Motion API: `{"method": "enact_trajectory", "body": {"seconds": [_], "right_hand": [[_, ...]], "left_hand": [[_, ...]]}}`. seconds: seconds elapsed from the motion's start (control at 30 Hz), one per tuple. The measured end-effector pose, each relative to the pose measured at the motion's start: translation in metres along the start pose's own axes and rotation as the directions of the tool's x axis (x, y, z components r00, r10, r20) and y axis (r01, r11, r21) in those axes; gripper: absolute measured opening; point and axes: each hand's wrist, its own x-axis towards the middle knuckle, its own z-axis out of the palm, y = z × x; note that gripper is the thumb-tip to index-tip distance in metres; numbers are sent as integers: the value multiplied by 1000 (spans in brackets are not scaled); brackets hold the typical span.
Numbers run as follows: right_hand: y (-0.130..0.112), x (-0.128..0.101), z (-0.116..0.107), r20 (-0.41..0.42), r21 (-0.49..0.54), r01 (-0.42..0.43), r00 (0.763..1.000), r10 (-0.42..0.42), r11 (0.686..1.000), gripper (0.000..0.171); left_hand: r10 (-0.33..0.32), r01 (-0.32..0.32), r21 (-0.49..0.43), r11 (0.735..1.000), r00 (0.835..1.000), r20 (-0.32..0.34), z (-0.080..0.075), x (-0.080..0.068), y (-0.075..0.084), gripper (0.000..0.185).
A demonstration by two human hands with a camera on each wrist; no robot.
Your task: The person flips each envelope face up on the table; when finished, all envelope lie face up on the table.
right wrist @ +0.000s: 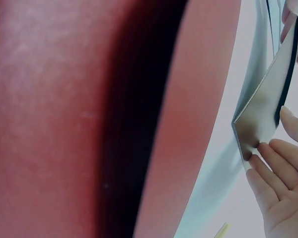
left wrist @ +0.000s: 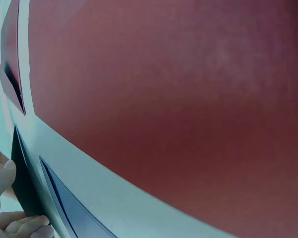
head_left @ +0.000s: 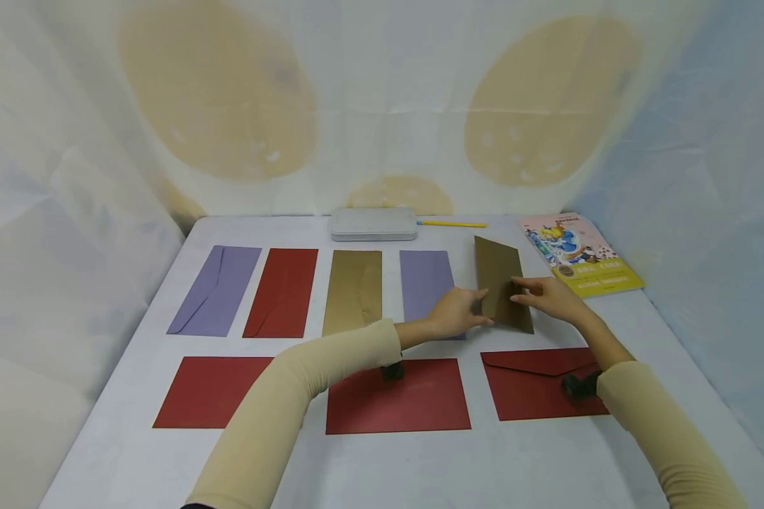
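Observation:
Both hands hold a gold envelope (head_left: 501, 283), raised on edge and tilted above the table at the right. My left hand (head_left: 448, 312) pinches its left edge near the lower corner. At the right edge, the thumb and fingers of my right hand (head_left: 550, 297) grip it. The right wrist view shows the envelope (right wrist: 268, 111) with the right fingertips against its pale face. A lavender envelope (head_left: 425, 283) lies partly beneath the left hand. Below the right hand lies a red envelope (head_left: 522, 389) with its pointed flap showing.
Farther left in the back row lie another gold envelope (head_left: 353, 290), a red one (head_left: 281, 293) and a lavender one (head_left: 213, 290). Two red envelopes (head_left: 401, 406) (head_left: 197, 392) lie in front. A grey case (head_left: 373, 225), a yellow pencil (head_left: 455, 224) and a book (head_left: 582, 254) are behind.

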Motion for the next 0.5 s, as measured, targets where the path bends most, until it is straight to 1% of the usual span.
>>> {"method": "enact_trajectory", "body": {"seconds": [0.17, 0.4, 0.5], "right_hand": [[1, 2, 1, 3, -5, -3, 1000, 3, 1000, 58], [2, 2, 2, -2, -35, -16, 1000, 16, 999, 60], [2, 1, 3, 1, -46, -25, 1000, 25, 999, 61]], "left_hand": [[-14, 14, 32, 999, 1000, 8, 2, 0, -2, 64], [-9, 6, 82, 997, 999, 35, 0, -1, -1, 56], [4, -9, 101, 995, 999, 53, -1, -2, 0, 50]]}}
